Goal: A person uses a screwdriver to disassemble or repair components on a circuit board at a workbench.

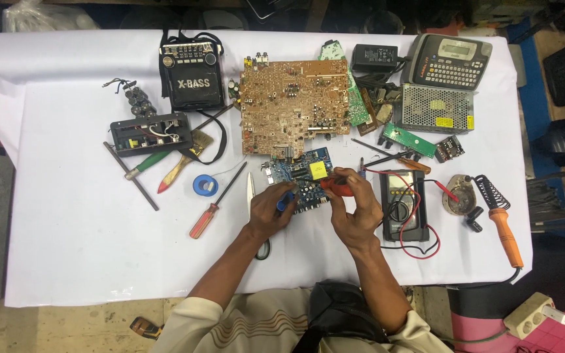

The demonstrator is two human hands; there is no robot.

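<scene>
Item 1, nearest: I am viewing both hands working side by side at the front middle of the white surface (67,261). The left hand (271,212) is curling around a blue-handled tool (285,201), fingers clenched on it. The right hand (356,212) is gripping a red-handled tool (336,189); both tool tips are meeting over the board, though I cannot tell exactly where they are touching.

Item 2: the small blue circuit board (301,178) is lying flat just beyond the knuckles, partly covered by them. I am judging it light and stiff but fragile: 1 yellow block and many small upright parts are standing proud of the face. It is best taken by its bare edges, never by the components, and it is likely sliding easily on the cloth unless pinned.

Item 3: beside the right hand, a multimeter (402,204) with red and black leads is resting. To the left, a red-handled screwdriver (207,216) and a blue tape roll (205,185) are lying well apart from the hands.

Item 4: farther right, an orange soldering iron (506,229) is lying near the edge.

Item 5, farthest: a large brown circuit board (294,104) is sitting just behind the blue one, with a black radio (191,75) to its left.
</scene>
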